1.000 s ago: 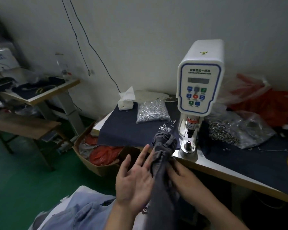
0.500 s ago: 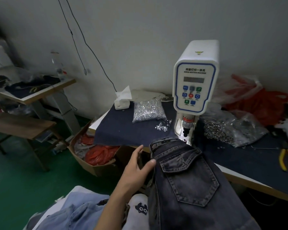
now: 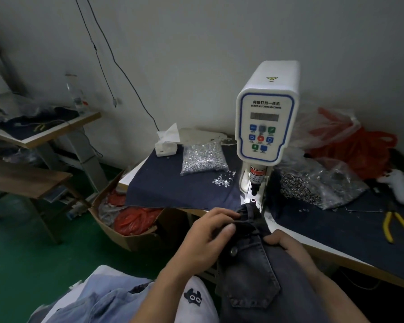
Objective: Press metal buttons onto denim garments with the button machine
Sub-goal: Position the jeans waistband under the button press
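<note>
Dark grey jeans [image 3: 254, 273] hang over the table's front edge, back pocket up, with a metal button [image 3: 233, 251] on them. My left hand [image 3: 205, 238] grips the bunched waistband just in front of the machine's lower die [image 3: 252, 201]. My right hand [image 3: 287, 247] holds the waistband's right side, fingers curled over the fabric. The white servo button machine [image 3: 265, 127] stands behind. A clear bag of silver button parts [image 3: 203, 157] lies to its left, with loose pieces [image 3: 223, 179] beside it. A bag of metal rings [image 3: 313, 185] lies to the right.
Dark denim cloth [image 3: 173, 190] covers the table. Yellow-handled pliers [image 3: 397, 227] lie at the right, near red plastic bags [image 3: 359, 148]. A tissue pack [image 3: 167, 143] sits at the back left. A cardboard box of scraps [image 3: 126, 220] stands on the green floor. Light denim [image 3: 98, 301] lies on my lap.
The jeans, spread flat half a second ago, are now bunched at the waistband. My left hand closed on them, and my right hand came back into view gripping the right side.
</note>
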